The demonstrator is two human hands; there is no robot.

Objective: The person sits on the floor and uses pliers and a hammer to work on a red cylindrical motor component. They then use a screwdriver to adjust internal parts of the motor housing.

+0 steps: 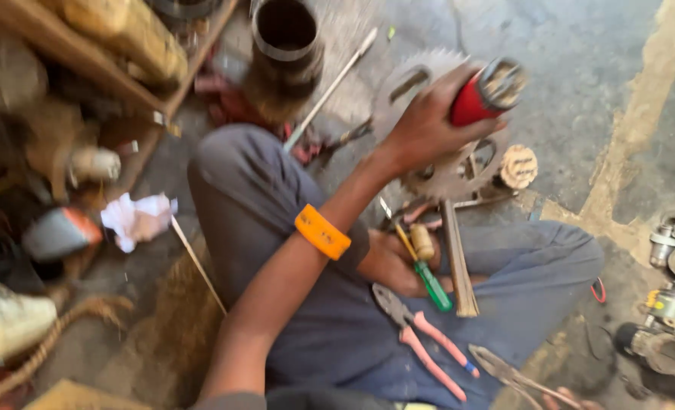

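The left hand [421,129] is raised over the toothed grey metal sprocket wheel [447,152], its grip closed round a red cylindrical can with a metal top [483,95], which tilts up and away from the wrist with its orange band [322,231]. The can is in the air, just above the sprocket, which lies on the concrete floor [580,61]. The right hand is out of view, so its grip cannot be told. Nearer the person than the sprocket, on the blue-trousered lap [535,273], lie a green-handled screwdriver [428,277], a flat wooden strip [457,262] and pink-handled pliers [425,342] (all loose and none secured). The picture is blurred, which suggests quick movement; as I judge it, a hurried swing could let the can slip and strike the sprocket's teeth, or a shift of the legs could send the loose tools sliding to the floor.
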